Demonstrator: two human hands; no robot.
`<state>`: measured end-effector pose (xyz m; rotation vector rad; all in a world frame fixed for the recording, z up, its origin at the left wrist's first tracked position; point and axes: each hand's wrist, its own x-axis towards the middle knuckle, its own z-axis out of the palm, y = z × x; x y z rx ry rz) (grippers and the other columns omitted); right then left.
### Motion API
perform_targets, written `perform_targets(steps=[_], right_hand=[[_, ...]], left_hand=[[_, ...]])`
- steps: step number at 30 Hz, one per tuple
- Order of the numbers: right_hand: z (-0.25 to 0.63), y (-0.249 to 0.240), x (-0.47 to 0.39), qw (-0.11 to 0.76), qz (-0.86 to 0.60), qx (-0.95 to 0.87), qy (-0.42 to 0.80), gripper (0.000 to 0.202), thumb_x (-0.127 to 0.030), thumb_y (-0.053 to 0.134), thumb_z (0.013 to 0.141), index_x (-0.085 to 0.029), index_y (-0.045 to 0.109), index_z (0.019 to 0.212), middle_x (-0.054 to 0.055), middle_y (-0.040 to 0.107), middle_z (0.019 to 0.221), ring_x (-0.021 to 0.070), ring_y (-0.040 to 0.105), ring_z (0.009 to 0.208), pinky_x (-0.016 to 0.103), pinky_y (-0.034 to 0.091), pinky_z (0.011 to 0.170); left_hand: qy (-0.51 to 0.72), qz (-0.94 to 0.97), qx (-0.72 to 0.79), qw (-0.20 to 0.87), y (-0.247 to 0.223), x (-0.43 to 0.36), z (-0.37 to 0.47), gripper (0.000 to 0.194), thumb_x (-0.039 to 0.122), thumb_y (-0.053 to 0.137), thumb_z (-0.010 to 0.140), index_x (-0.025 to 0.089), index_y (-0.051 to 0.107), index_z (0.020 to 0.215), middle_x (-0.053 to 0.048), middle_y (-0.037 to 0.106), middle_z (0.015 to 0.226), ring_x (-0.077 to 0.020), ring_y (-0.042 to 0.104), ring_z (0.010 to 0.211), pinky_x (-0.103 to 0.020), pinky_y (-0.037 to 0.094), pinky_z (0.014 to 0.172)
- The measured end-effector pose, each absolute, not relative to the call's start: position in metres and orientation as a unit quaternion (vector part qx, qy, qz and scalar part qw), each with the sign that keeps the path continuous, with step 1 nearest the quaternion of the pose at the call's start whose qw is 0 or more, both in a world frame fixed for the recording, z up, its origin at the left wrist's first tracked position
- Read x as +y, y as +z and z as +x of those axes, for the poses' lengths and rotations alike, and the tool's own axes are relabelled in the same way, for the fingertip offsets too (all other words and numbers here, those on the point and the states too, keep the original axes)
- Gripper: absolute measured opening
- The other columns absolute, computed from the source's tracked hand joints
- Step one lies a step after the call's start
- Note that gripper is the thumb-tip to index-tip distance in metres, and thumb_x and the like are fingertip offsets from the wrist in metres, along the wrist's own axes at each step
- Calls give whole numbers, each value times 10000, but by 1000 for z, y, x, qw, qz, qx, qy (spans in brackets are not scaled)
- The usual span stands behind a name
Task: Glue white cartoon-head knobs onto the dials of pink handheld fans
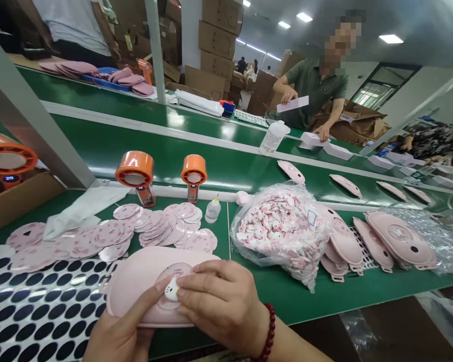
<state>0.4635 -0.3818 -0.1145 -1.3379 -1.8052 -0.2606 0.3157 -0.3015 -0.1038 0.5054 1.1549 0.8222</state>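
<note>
A pale pink oval plastic shell (pixel 139 271) tilts toward me above the bench's front edge. My left hand (pixel 119 329) grips its lower left edge, with the thumb lying across the front. A small white cat-face piece (pixel 171 290) sits against the round disc in the middle of the shell. My right hand (pixel 222 296), with a red bead bracelet at the wrist, pinches that piece at its right side. Its fingertips touch the disc and hide part of it. Behind the shell lie overlapping round pink patterned stickers (pixel 154 226).
A clear bag (pixel 279 226) full of small cat-face pieces stands right of centre, with more pink shells (pixel 400 236) beyond it. Orange handheld fans (pixel 135 171) and a small dropper bottle (pixel 212 210) stand behind the stickers. Across the conveyor (pixel 219 156), a person in green (pixel 309 85) handles white boxes.
</note>
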Motion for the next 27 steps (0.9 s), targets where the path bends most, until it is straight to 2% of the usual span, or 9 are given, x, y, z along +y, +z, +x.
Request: perform_targets(steps=[3, 6, 9, 12, 17, 21, 24, 27], right_hand=[[459, -109, -382, 458, -552, -696, -35, 75, -267, 679, 1011, -267, 735, 1062, -23, 837, 1043, 146, 783, 903, 309, 633, 975], [453, -106, -381, 461, -560, -689, 1, 144, -226, 617, 1040, -276, 729, 1117, -18, 833, 1066, 128, 779, 936, 309, 622, 996], [451, -106, -382, 440, -561, -700, -35, 165, -215, 588, 1054, -273, 735, 1101, -23, 830, 1088, 136, 771, 946, 302, 625, 989], [450, -105, -381, 430, -565, -699, -90, 193, -207, 560, 1065, -273, 740, 1039, -27, 832, 1070, 138, 769, 904, 300, 623, 994], [448, -104, -379, 446, -578, -678, -81, 142, -198, 609, 1030, -249, 741, 1031, 7, 820, 1097, 151, 754, 961, 335, 600, 1042], [447, -105, -379, 478, -584, -655, -42, 161, -210, 595, 1030, -267, 745, 1032, 8, 818, 1039, 152, 745, 940, 339, 614, 1003], [447, -109, -381, 461, -587, -662, -70, 155, -195, 611, 1013, -258, 750, 1043, 17, 816, 1037, 167, 743, 948, 327, 630, 976], [448, -113, -384, 412, -557, -714, -98, 195, -164, 635, 1001, -181, 724, 1173, 64, 810, 1117, 202, 760, 1034, 355, 598, 1076]], left_hand=[[372, 237, 519, 732, -102, -302, 313, 838, 263, 1017, 322, 212, 763, 1119, -74, 787, 1166, -355, 663, 1234, -265, 637, 809], [373, 242, 532, 721, -98, -303, 314, 752, 288, 1021, 245, 169, 788, 950, -95, 796, 1104, -352, 681, 1188, -262, 626, 830], [371, 248, 537, 716, -99, -303, 314, 621, 334, 1018, 264, 164, 790, 816, -100, 801, 1048, -336, 708, 1122, -269, 624, 840], [379, 263, 543, 702, -102, -303, 314, 595, 300, 1007, 231, 187, 789, 773, -75, 804, 992, -309, 727, 1066, -242, 621, 818], [416, 237, 546, 688, -96, -305, 319, 570, 213, 975, 305, 239, 775, 838, 6, 803, 979, -243, 755, 982, -197, 618, 759], [430, 240, 542, 681, -91, -306, 324, 594, 87, 918, 260, 236, 750, 810, 25, 782, 908, -272, 744, 1007, -223, 632, 767], [416, 249, 541, 687, -95, -306, 322, 620, 158, 950, 332, 235, 758, 917, -11, 795, 1027, -263, 745, 1003, -244, 635, 788], [398, 260, 537, 697, -103, -306, 318, 705, 291, 991, 397, 218, 751, 1055, -55, 794, 1101, -258, 752, 994, -227, 628, 773]])
